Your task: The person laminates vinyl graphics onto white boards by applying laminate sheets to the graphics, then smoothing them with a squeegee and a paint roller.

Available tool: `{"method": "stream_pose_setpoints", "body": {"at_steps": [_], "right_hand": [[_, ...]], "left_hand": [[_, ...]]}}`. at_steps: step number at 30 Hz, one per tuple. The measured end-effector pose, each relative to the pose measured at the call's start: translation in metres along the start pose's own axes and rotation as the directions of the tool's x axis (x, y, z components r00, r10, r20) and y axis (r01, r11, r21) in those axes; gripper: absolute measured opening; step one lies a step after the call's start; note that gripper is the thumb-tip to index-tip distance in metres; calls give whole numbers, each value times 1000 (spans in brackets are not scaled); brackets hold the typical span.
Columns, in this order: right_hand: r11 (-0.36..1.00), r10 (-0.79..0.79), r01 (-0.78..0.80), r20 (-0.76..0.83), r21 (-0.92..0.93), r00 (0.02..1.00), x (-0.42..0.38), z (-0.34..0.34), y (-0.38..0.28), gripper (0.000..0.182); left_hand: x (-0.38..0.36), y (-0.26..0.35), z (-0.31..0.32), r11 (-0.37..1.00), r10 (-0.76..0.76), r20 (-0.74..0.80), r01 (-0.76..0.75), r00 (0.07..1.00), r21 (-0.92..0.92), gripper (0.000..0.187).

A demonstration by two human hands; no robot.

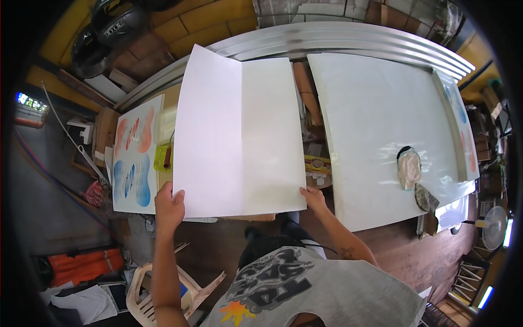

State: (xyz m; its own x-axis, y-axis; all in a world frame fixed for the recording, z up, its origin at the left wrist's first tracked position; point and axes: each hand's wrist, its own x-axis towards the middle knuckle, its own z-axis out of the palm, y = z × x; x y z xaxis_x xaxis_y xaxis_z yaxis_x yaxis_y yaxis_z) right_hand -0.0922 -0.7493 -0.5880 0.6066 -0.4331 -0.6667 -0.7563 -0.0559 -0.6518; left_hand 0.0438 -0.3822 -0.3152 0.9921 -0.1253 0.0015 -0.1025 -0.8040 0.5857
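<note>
hands [170,205] [313,199] gripping white sheet [239,136] | yellow-green tray [159,158]: dark-red cylinder [168,156] in/on it

At near left we see a chair [145,310], with an orange bundle [87,267] and a white cloth [91,304] to its left. Farther right we have a fan [494,229]. Along the far side we see long metal sheets [321,41], a block wall [207,23] behind them.
</note>
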Motion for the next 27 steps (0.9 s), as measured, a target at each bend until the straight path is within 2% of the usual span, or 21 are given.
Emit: {"method": "stream_pose_setpoints", "body": {"at_steps": [2, 4, 7, 9, 12, 14, 16, 17, 18, 19, 20, 21, 22, 23, 24, 26, 27], "right_hand": [[1000, -11, 11, 2, -19, 1000, 0, -1, 2, 63], [998, 10, -16, 98, 65, 995, -1, -2, 3, 68], [998, -28, 26, 39, 57, 999, -6, -2, 4, 77], [998, -48, 46, 50, 48, 998, -5, -3, 4, 77], [997, -60, 57, 50, 52, 997, -7, -5, 4, 76], [997, -54, 51, 47, 66, 997, -12, -5, 4, 76], [952, -232, 202, -110, -230, 966, -20, -1, 0, 64], [946, -251, 225, -90, -234, 964, -26, 6, -4, 64], [880, -462, 433, -138, -196, 876, -36, 11, -9, 65], [766, -643, 622, -193, -166, 741, -48, 13, -19, 65], [754, -654, 656, -128, -32, 746, -77, 11, -47, 58], [735, -677, 677, -99, -37, 730, -92, 16, -66, 58], [758, -638, 631, -16, 167, 770, -103, 22, -83, 55], [765, -601, 540, 85, 352, 795, -113, 28, -99, 52], [731, -623, 529, 105, 431, 775, -123, 31, -114, 47], [726, -638, 543, 119, 421, 761, -131, 37, -137, 46], [725, -631, 541, 98, 426, 769, -135, 39, -147, 45]], "left_hand": [[-6, 24, -7, 999, 32, -17, -32, 999, 9, 13], [-15, 51, -13, 998, 60, -31, -59, 998, 21, 12], [-26, 80, -18, 994, 105, -36, -103, 994, 43, 14], [-30, 88, -20, 977, 204, -40, -201, 978, 65, 17], [-30, 89, -21, 960, 262, -43, -256, 964, 109, 19], [-31, 87, -18, 968, 236, -44, -231, 971, 96, 20], [-35, 78, -13, 972, 213, -44, -207, 976, 107, 22], [-36, 73, -10, 968, 218, -50, -210, 975, 135, 23], [-37, 67, -4, 966, 231, -64, -222, 971, 131, 27], [-40, 73, 0, 972, 208, -34, -202, 978, 123, 30], [-44, 79, 5, 970, 228, -45, -222, 973, 101, 32], [-47, 81, 12, 960, 244, -17, -239, 970, 143, 33], [-50, 91, 15, 958, 194, 64, -203, 979, 201, 36], [-52, 88, 28, 933, 275, 59, -282, 960, 223, 42], [-57, 91, 38, 924, 251, 79, -263, 965, 279, 50], [-62, 105, 48, 914, 137, 268, -225, 954, 336, 55], [-63, 104, 56, 922, 131, 251, -211, 959, 324, 55]]}}
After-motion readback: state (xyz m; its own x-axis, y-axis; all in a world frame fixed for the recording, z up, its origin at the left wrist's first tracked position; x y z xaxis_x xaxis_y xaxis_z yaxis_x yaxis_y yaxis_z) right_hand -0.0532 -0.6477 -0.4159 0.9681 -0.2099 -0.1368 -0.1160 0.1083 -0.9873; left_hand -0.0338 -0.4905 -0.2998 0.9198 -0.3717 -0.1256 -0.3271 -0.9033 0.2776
